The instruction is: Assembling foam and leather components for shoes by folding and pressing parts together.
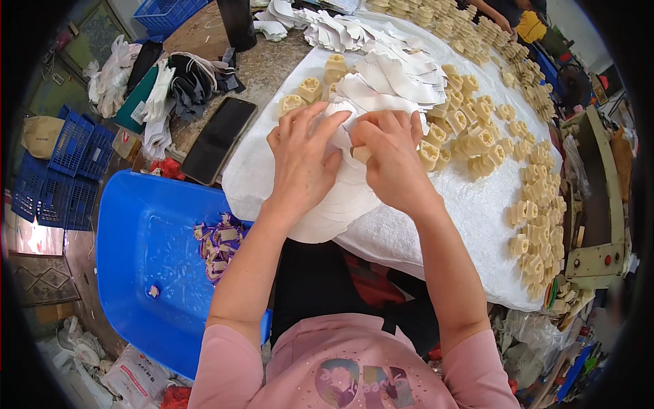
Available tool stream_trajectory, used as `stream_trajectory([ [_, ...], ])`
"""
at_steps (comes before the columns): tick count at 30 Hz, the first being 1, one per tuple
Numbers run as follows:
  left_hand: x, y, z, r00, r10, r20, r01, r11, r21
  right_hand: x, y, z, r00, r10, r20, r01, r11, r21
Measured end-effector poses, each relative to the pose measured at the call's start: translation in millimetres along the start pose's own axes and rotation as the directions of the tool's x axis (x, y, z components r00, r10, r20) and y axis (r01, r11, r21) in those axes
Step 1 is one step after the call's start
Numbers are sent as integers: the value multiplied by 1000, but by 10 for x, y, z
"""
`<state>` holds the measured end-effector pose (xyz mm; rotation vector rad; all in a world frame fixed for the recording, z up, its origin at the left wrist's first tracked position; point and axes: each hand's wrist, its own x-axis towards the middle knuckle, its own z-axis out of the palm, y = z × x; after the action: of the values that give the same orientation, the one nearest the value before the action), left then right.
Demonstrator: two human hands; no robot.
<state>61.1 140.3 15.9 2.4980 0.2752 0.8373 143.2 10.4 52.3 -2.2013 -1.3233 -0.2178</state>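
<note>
— So, what have the two hands got hold of?

— Both sit on a stack of thin white cut pieces (340,204), fanned out at the near edge of the table (436,238), on its white woven cover. The left hand (300,160) lies curled over the top of the stack, fingers bent and pressing down. The right hand (395,160) is closed in a pinch, thumb and forefinger nipping a small cream-coloured block (361,153) against the top sheet.

— How would those sheets handle?

— Light and limp, I'd judge. They look like thin fabric or foam, curved in outline, lying loosely over one another. Lifting one by the middle would likely drag its neighbours along; peeling it up by a free edge or a corner seems the safer hold, with the other hand keeping the pile flat.

— And the block?

— Small, stiff, moulded by the look of it, with flat sides. Fingertips on two opposite faces should hold it without slipping. Many more cream blocks (477,143) are laid out beyond the hands and down the right side of the table.

— Anything else close by?

— A dark phone (218,140) lies left of the cover, and a blue tub (150,252) below it holds a few purple-and-white scraps (218,242).
</note>
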Motion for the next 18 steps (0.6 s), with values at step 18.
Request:
stream_trajectory([
  [18, -600, 777, -25, 872, 343, 349, 45, 654, -755, -1249, 55, -629, 988, 146, 50, -137, 677, 723],
])
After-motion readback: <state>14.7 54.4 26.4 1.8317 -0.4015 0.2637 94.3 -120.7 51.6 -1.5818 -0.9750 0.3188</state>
